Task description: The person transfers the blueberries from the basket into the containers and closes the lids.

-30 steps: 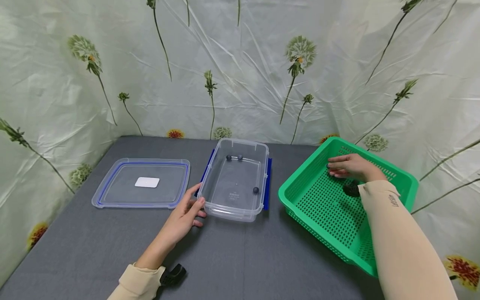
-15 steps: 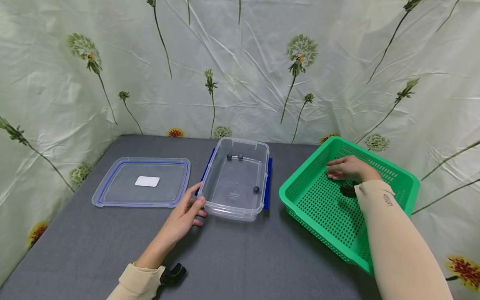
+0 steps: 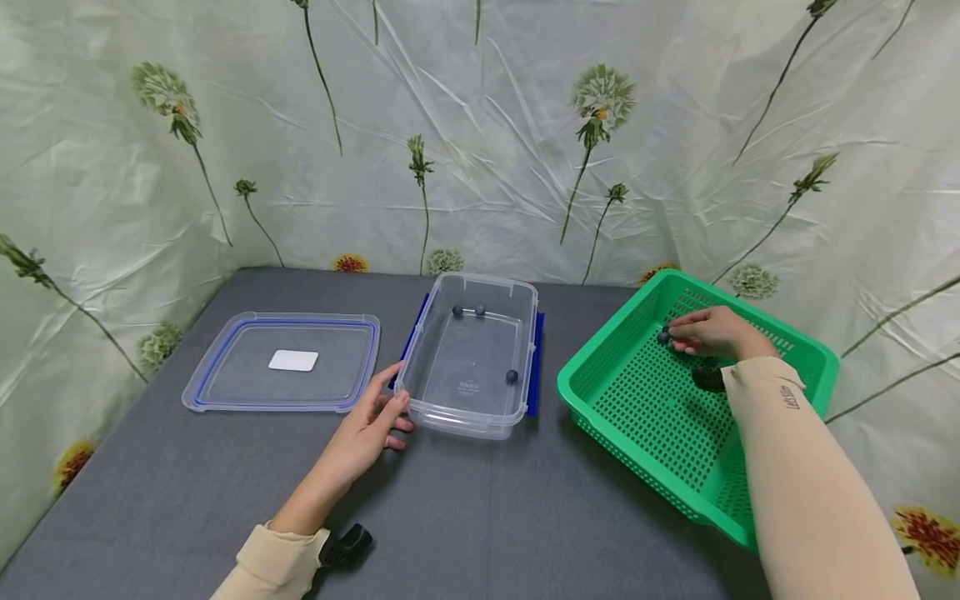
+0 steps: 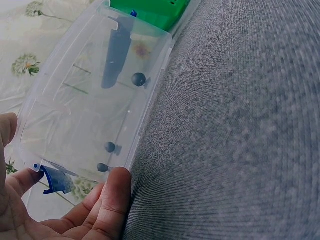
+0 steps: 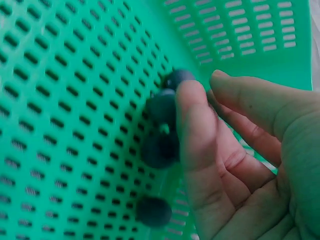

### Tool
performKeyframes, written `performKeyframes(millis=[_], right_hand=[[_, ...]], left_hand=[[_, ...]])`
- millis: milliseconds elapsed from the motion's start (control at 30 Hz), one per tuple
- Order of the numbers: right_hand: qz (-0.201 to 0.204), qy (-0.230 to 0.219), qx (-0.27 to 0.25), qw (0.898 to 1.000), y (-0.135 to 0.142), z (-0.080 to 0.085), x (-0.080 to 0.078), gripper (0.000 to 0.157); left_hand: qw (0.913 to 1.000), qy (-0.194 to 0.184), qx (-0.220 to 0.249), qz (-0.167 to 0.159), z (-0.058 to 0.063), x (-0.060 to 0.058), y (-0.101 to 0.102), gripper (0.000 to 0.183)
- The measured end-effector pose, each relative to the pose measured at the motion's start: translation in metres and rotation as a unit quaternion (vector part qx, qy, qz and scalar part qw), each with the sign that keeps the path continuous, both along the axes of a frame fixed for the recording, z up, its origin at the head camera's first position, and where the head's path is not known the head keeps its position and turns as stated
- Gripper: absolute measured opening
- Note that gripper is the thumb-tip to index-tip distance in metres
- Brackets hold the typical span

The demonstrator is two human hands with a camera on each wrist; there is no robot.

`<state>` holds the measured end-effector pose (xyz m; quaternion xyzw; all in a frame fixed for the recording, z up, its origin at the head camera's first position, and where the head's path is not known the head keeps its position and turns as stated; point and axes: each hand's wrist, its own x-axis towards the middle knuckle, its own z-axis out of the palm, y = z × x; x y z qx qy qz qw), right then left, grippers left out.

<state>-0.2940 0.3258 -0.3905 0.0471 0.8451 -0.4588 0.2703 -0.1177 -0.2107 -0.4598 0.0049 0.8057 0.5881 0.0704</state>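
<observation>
A grey surface (image 3: 450,517) is being backed by a flowered sheet (image 3: 510,192). One lid (image 3: 243,375), one clear box (image 3: 465,421) and one green basket (image 3: 630,454) are being borne on it — left, middle, right. Three dark berries (image 3: 512,377) are being held in the box, its near-left corner being gripped by the left hand (image 3: 365,429). At least four other berries (image 5: 154,211) are being contained towards the basket's far corner, beside the right hand (image 3: 708,331), its fingers half bent — whether any is being pinched cannot be told.
</observation>
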Motion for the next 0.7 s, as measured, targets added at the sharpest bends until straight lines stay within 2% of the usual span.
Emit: performKeyframes(millis=[267, 500, 700], right_hand=[[-0.013, -0.032, -0.019, 0.999, 0.01, 0.0, 0.006, 0.046], [0.01, -0.031, -0.022, 0.999, 0.01, -0.009, 0.008, 0.052], [0.018, -0.03, -0.014, 0.999, 0.004, -0.008, 0.01, 0.055]], left_hand=[[1.0, 0.003, 0.0, -0.001, 0.0, 0.0, -0.001, 0.055], [1.0, 0.002, -0.001, -0.001, 0.001, 0.0, -0.001, 0.055], [1.0, -0.002, 0.0, -0.002, 0.001, 0.0, 0.0, 0.055]])
